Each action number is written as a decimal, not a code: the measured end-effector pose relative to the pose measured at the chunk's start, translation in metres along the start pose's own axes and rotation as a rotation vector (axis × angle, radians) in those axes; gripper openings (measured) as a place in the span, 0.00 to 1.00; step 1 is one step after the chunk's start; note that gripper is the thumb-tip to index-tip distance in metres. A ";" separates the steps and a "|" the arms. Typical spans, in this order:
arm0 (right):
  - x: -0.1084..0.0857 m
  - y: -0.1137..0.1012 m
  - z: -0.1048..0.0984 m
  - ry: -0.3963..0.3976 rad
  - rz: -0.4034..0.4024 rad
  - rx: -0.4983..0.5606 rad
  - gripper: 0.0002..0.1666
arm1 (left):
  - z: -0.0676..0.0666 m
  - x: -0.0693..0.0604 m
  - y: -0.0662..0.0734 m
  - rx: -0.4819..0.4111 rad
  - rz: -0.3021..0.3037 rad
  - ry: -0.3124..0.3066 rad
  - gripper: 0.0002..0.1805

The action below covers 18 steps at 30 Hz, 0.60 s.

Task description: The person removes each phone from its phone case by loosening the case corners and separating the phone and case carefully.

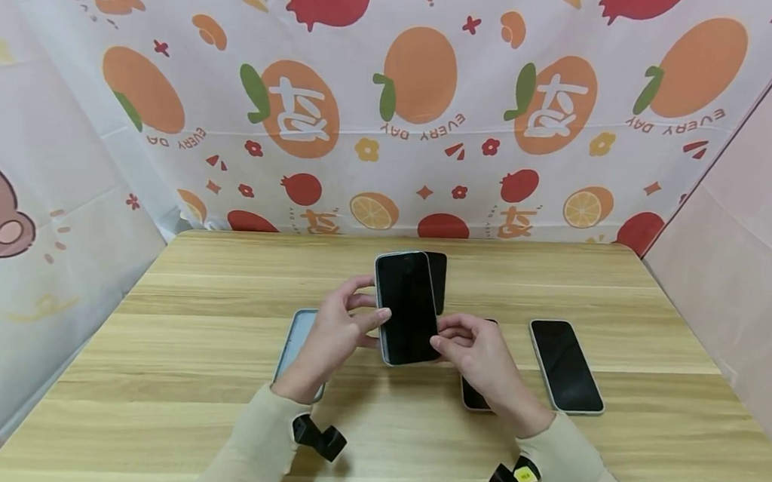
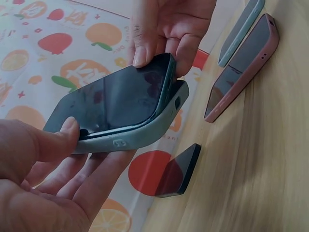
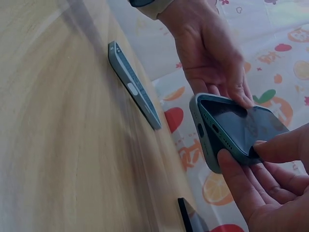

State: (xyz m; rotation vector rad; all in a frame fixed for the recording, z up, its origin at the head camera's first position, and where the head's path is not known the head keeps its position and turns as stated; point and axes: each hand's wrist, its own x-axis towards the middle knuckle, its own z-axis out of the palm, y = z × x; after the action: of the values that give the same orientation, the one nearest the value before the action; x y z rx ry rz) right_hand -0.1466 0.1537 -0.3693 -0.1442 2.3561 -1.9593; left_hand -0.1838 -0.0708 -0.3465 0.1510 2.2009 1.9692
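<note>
Both hands hold a black-screened phone (image 1: 410, 303) with a pale blue-green case (image 2: 145, 135) around its back, raised above the table. The phone's lower end stands out of the case, with a gap between them in both wrist views. My left hand (image 1: 341, 328) grips the case's left side, thumb over the screen edge. At the lower right corner, my right hand (image 1: 482, 358) pinches the phone's end between thumb and fingers (image 3: 241, 181). Beneath my left wrist lies an empty light blue case (image 1: 296, 340).
Behind the held phone lies a dark phone (image 1: 436, 275). A phone in a pink case (image 2: 244, 67) is partly under my right hand. Farther right lies another phone with a pale edge (image 1: 567, 366). The wooden table (image 1: 220, 273) meets a printed cloth (image 1: 336, 176) at the back.
</note>
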 end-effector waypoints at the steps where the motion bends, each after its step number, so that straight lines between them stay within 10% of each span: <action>1: 0.000 0.000 -0.001 0.007 0.006 -0.004 0.15 | 0.000 0.000 0.000 0.008 0.000 0.007 0.30; 18: 0.009 0.001 -0.031 0.043 0.040 0.030 0.19 | -0.015 0.001 -0.001 0.046 -0.045 0.031 0.31</action>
State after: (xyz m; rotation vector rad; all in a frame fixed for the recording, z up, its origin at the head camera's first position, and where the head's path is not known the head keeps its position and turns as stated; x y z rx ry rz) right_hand -0.1586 0.1830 -0.3644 -0.0533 2.3360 -1.9981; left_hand -0.1874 -0.0849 -0.3462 0.0774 2.2495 1.9106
